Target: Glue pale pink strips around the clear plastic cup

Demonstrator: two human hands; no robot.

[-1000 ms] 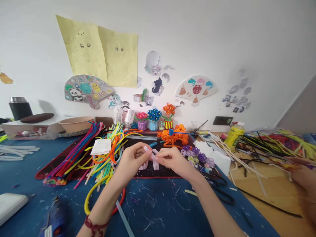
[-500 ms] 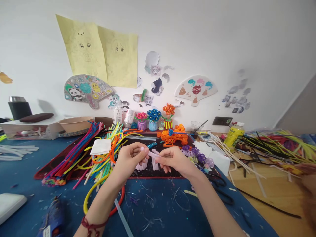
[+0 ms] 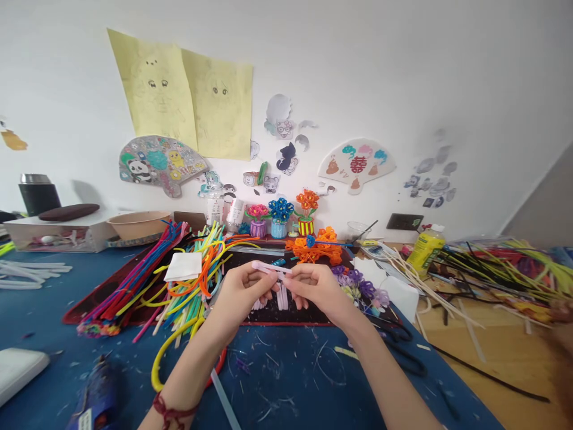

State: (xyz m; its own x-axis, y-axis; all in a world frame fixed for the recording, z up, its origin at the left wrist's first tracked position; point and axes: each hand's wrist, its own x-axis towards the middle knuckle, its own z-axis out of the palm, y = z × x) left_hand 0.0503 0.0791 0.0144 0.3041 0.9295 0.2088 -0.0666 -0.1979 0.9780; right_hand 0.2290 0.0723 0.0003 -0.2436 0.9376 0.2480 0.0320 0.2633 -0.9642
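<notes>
Over by the left side of the blue bench (image 3: pixel 277 382), I see white sticks (image 3: pixel 33 272), and a blue tool (image 3: pixel 99 394) lies by the near left corner. Next comes a big bunch of bright fuzzy sticks (image 3: pixel 134 286) on a dark mat. Then the left hand (image 3: pixel 239 289) pinches a pale pink strip (image 3: pixel 266 267), up over the mat, near the middle of the bench. The strip has just gone nearly flat; a moment ago it sloped down to the right. It looks doubled now, so I think the person is bending or turning it. More pink pieces (image 3: pixel 282 297) show behind the fingers. The right hand (image 3: pixel 320 289) pinches the strip's other end. Purple loops (image 3: pixel 364 288) sit toward the bench's right edge. Past that edge is a yellow bottle (image 3: pixel 424 249).
</notes>
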